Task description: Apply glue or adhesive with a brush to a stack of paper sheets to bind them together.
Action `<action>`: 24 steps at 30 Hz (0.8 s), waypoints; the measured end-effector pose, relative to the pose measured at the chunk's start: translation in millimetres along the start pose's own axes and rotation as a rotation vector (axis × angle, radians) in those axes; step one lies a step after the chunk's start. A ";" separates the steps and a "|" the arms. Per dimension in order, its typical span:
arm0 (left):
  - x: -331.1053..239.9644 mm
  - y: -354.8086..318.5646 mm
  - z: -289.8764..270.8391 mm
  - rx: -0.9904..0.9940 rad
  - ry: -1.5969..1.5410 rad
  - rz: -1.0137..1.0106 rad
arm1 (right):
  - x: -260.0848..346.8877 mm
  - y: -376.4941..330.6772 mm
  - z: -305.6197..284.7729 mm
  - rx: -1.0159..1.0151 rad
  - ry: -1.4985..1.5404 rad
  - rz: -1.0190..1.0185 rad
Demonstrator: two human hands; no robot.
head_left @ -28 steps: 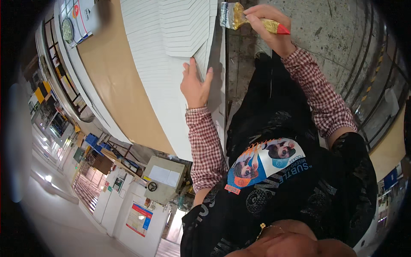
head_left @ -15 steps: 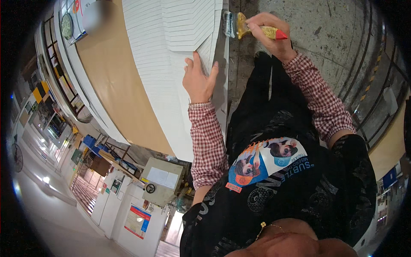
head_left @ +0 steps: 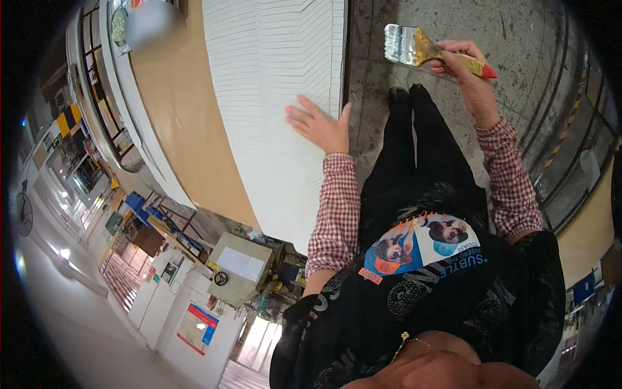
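White ribbed panelling fills the upper middle of the view: a tall slatted white panel (head_left: 272, 97) with fine horizontal ridges, standing against a tan wall (head_left: 175, 110). The left hand (head_left: 321, 124) lies flat on the panel near its right edge, fingers (head_left: 299, 109) spread apart and empty, palm pressed to the ridges. Its sleeve is red-and-white check.

The right hand (head_left: 470, 74) is off the panel, over the grey concrete floor (head_left: 518, 39), with its fingers clamped around the handle of a paintbrush (head_left: 431, 53). The brush has a yellow handle with a red tip pointing right, a metal ferrule and pale, paint-whitened bristles pointing left; the bristles hang clear of the panel, near its dark right edge but not touching it. The person's black trousers and shoes show below the brush.

Toward the lower left stands a pale boxy cabinet (head_left: 236, 269) bearing two white rectangular sheets on its face and a small round dark dial beside them. Below it, on a white wall, hangs a rectangular poster (head_left: 199, 327) with a red top band, a blue corner and a pale body. Farther left, yellow and black square signs (head_left: 68, 120) sit high on a wall, and blue box-like shapes (head_left: 139, 202) lie by a long bench.
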State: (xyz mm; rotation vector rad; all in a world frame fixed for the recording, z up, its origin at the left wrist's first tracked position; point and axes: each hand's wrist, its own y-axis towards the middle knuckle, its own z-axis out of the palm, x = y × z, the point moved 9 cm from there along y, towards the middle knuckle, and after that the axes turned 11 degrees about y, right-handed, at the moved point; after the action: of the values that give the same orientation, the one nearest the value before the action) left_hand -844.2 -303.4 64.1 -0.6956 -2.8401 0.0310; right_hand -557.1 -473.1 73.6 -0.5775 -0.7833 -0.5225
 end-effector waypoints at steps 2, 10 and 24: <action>12.1 -11.1 6.3 0.089 0.104 -0.057 | -5.0 -1.4 -3.4 0.052 0.075 0.050; 13.7 7.7 -3.7 0.160 0.044 0.036 | -3.8 0.4 5.8 0.076 0.033 -0.205; -13.5 31.2 -32.6 0.299 -0.099 0.203 | 11.1 12.3 40.4 0.194 -0.517 -0.427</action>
State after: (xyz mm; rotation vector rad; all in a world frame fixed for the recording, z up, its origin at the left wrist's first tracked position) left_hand -811.3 -282.8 90.9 -0.9298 -2.7554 0.5238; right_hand -562.8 -440.3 101.8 -0.3637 -1.4507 -0.6880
